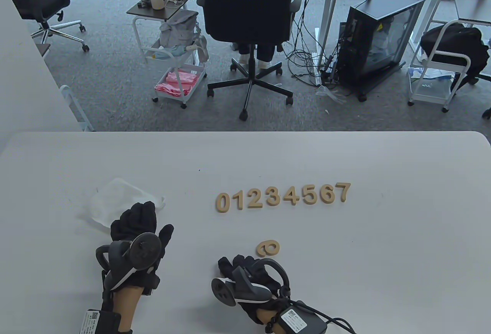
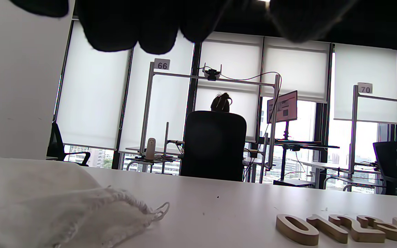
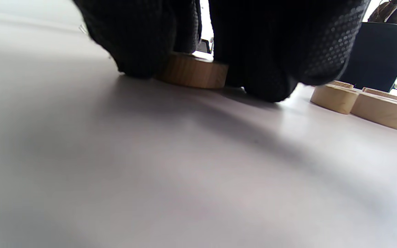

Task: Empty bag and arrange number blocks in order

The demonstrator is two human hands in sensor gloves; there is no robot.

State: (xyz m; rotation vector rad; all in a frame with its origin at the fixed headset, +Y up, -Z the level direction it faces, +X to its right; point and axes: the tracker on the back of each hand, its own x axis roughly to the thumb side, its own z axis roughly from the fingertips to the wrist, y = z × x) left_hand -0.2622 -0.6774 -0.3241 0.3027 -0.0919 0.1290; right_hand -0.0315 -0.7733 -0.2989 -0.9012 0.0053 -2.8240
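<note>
Wooden number blocks 0 to 7 (image 1: 284, 196) lie in a row in order on the white table (image 1: 402, 234); the row's left end (image 2: 339, 229) also shows in the left wrist view. One loose curled block (image 1: 267, 248) lies in front of the row. Just below it, my right hand (image 1: 234, 265) is curled, its fingers (image 3: 264, 51) pressed to the table on both sides of a wooden block (image 3: 193, 72). My left hand (image 1: 144, 211) lies relaxed over the near edge of the flat white drawstring bag (image 1: 115, 195), which also fills the lower left of the left wrist view (image 2: 47, 206).
Two more blocks (image 3: 357, 103) lie close by on the right in the right wrist view. Beyond the table's far edge (image 1: 245, 132) a person sits in a black office chair (image 1: 247, 4), with a cart (image 1: 176, 65) and a computer tower (image 1: 378, 42) on the floor.
</note>
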